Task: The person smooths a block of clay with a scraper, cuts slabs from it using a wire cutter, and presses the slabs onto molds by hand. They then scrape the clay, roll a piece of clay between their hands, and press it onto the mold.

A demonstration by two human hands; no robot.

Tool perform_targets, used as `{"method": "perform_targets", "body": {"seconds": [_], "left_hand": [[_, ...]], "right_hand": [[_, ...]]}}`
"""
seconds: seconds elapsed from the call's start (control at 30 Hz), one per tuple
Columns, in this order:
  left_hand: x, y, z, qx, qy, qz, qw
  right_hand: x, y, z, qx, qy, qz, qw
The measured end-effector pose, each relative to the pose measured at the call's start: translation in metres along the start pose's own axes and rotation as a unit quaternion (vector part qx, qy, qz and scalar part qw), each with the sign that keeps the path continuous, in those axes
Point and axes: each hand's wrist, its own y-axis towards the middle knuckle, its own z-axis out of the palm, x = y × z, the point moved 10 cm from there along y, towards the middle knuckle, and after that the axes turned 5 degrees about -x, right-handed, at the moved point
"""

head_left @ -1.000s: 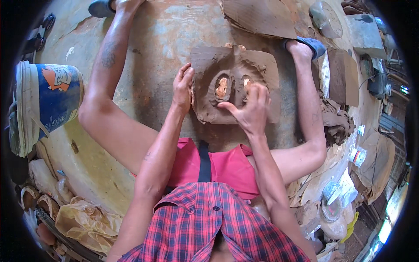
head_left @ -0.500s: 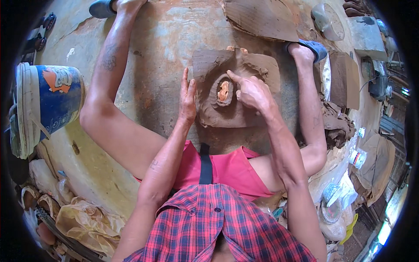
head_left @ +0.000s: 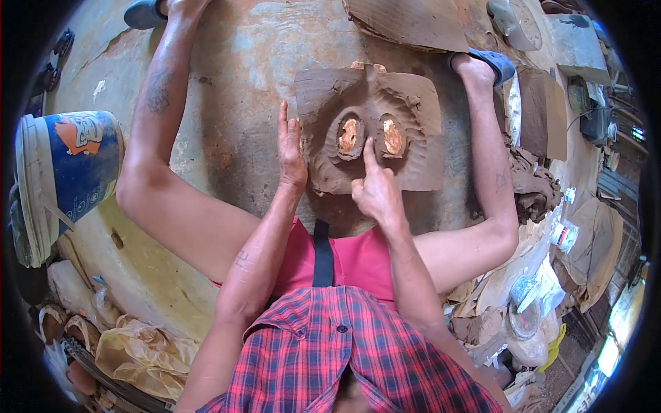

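Observation:
A brown clay slab [head_left: 323,182] lies on the floor between my legs, pressed over a raised form with finger marks around it. Two oval openings in the clay show a rough orange-and-cream surface, the left opening [head_left: 349,136] and the right opening [head_left: 392,136]. My right hand [head_left: 377,193] points with its index finger, the tip touching the clay between the two openings; its thumb is out and the other fingers curl under. My left hand [head_left: 292,155] is held upright beside the slab's left edge, fingers stretched and holding nothing.
A blue-and-white bucket [head_left: 76,172] stands at the left. A larger clay sheet [head_left: 410,24] lies at the far side. Beyond my right leg are a clay heap [head_left: 530,186], small white pots [head_left: 564,235] and a grey block [head_left: 578,48]. Crumpled yellowish plastic [head_left: 141,354] lies at lower left.
My right hand has moved left and nearer to me, its fingertip going from above the left opening to between the openings. The right opening is now uncovered. My left hand stays beside the slab.

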Motion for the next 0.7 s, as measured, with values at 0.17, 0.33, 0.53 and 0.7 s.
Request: {"method": "perform_targets", "body": {"seconds": [0.17,0.33,0.53,0.7], "left_hand": [[0.001,0.0,-0.005,-0.014,-0.002,-0.002,1.0],[0.004,0.005,-0.012,-0.013,-0.004,-0.001,1.0],[0.009,0.005,-0.012,-0.031,-0.011,0.013,0.999],[0.011,0.007,-0.016,-0.048,-0.023,0.014,0.998]], "right_hand": [[0.013,-0.047,-0.02,-0.133,0.07,-0.06,0.987],[-0.008,-0.009,-0.05,-0.082,0.284,0.065,0.953],[0.022,0.045,-0.054,-0.044,0.21,-0.03,0.976],[0.034,0.078,-0.024,0.002,0.073,-0.021,0.997]]}}
